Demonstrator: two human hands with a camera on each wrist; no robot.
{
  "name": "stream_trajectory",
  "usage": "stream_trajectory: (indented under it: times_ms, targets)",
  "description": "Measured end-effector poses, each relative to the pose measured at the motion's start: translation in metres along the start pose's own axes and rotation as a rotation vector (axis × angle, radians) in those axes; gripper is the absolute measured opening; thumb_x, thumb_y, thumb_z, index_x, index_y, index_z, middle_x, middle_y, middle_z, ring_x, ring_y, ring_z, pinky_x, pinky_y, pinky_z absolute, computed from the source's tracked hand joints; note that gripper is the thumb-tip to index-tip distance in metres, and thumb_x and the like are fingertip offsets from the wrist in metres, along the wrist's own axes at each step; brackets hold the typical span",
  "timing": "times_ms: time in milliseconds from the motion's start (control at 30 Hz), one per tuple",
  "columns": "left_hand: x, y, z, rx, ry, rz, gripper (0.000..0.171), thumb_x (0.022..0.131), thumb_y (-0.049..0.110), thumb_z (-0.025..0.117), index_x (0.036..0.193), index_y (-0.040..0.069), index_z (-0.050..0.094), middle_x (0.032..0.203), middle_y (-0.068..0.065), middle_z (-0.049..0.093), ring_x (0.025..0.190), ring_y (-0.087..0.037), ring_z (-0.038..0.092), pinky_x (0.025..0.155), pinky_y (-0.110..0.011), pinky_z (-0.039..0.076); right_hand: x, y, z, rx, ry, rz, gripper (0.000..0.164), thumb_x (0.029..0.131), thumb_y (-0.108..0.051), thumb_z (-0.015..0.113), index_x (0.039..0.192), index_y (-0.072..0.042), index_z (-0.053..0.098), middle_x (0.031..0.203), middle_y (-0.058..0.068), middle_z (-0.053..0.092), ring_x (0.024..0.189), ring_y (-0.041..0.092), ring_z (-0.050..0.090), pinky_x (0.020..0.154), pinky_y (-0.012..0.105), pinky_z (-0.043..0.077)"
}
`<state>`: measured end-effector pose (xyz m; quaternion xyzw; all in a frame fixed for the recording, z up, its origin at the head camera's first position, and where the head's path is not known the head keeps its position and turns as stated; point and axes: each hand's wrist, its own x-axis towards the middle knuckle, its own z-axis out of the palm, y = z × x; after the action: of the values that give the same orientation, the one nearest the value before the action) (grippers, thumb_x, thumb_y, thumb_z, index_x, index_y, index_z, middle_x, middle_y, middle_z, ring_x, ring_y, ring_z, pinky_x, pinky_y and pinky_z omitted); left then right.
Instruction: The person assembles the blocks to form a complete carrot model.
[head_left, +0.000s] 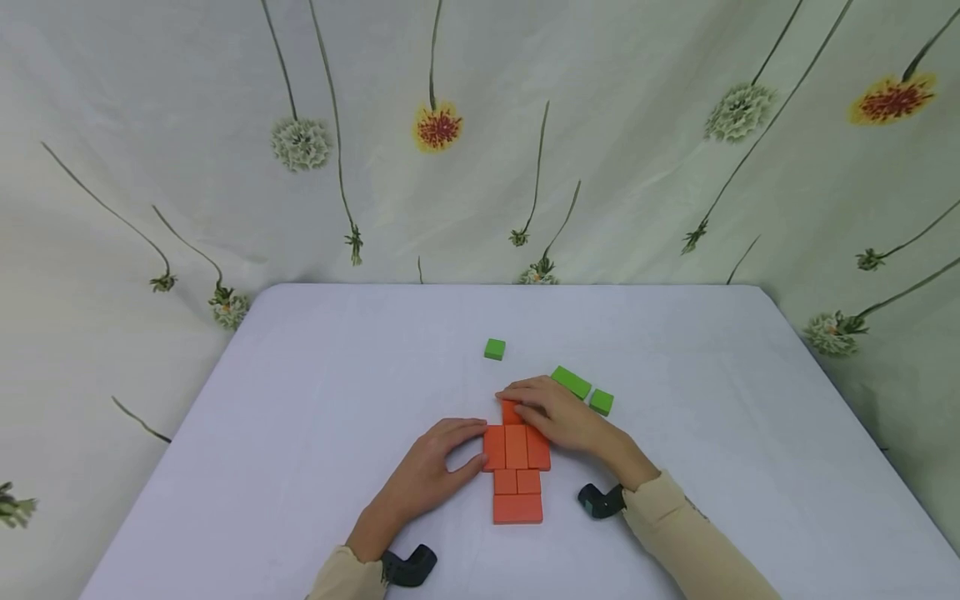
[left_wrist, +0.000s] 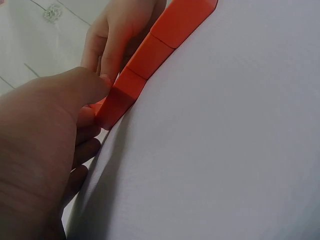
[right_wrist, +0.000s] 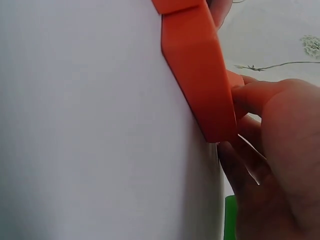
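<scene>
On the white table lie orange blocks (head_left: 516, 447) set together in a flat figure, with a three-wide row across its middle and a wide block (head_left: 517, 509) at the near end. My left hand (head_left: 438, 462) touches the left side of the middle row with its thumb and fingertips. Over the far end, my right hand (head_left: 558, 411) pinches a small orange block (head_left: 509, 412) between thumb and fingers, partly covering it. In the right wrist view the thumb (right_wrist: 260, 95) presses beside the tall side of an orange block (right_wrist: 197, 70).
Beyond the right hand lie a long green block (head_left: 572, 382) and a small green block (head_left: 602, 402). Another green block (head_left: 495, 349) sits farther back, alone. A flower-printed cloth (head_left: 630, 167) hangs behind the table (head_left: 337, 375). Both wrists carry black devices (head_left: 409, 566).
</scene>
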<state>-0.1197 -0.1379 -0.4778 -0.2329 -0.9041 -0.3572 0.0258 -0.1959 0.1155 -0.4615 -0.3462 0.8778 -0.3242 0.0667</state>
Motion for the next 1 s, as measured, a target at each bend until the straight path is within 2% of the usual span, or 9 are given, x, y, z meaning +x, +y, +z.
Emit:
stream_trajectory:
  times_ms: [267,567,800,1000]
  targets:
    - [-0.001,-0.001,0.001,0.002,0.001,0.004,0.045,0.094,0.022,0.078,0.137,0.012,0.067,0.138,0.001,0.066,0.132,-0.02,0.059,0.109,-0.042,0.052,-0.004,0.002,-0.002,0.06,0.027,0.022,0.029,0.104,-0.016,0.06,0.133,-0.014,0.062,0.132,0.002,0.061,0.112,0.017,0.058,0.098,0.038,0.055]
    - [0.0,0.0,-0.001,0.006,-0.002,0.01,0.046,0.093,0.021,0.078,0.136,0.011,0.067,0.137,-0.001,0.066,0.131,-0.02,0.059,0.109,-0.042,0.052,-0.008,0.0,-0.007,0.114,0.054,0.065,0.033,0.102,-0.017,0.066,0.133,-0.01,0.058,0.135,0.005,0.062,0.112,0.021,0.064,0.101,0.041,0.056]
    - [0.0,-0.001,0.0,0.004,0.01,0.018,0.045,0.093,0.021,0.079,0.136,0.012,0.067,0.137,0.0,0.066,0.131,-0.02,0.059,0.109,-0.042,0.052,-0.009,0.003,-0.007,0.1,0.094,0.073,0.027,0.097,-0.015,0.072,0.122,-0.015,0.061,0.124,-0.001,0.064,0.109,0.017,0.064,0.098,0.036,0.058]
    - [0.0,-0.001,0.001,0.005,0.009,0.014,0.046,0.093,0.021,0.078,0.136,0.012,0.067,0.137,0.0,0.066,0.131,-0.02,0.059,0.109,-0.042,0.052,-0.013,0.004,-0.007,0.048,0.134,0.059,0.029,0.096,-0.017,0.074,0.124,-0.013,0.068,0.123,0.0,0.064,0.11,0.016,0.066,0.098,0.035,0.058]
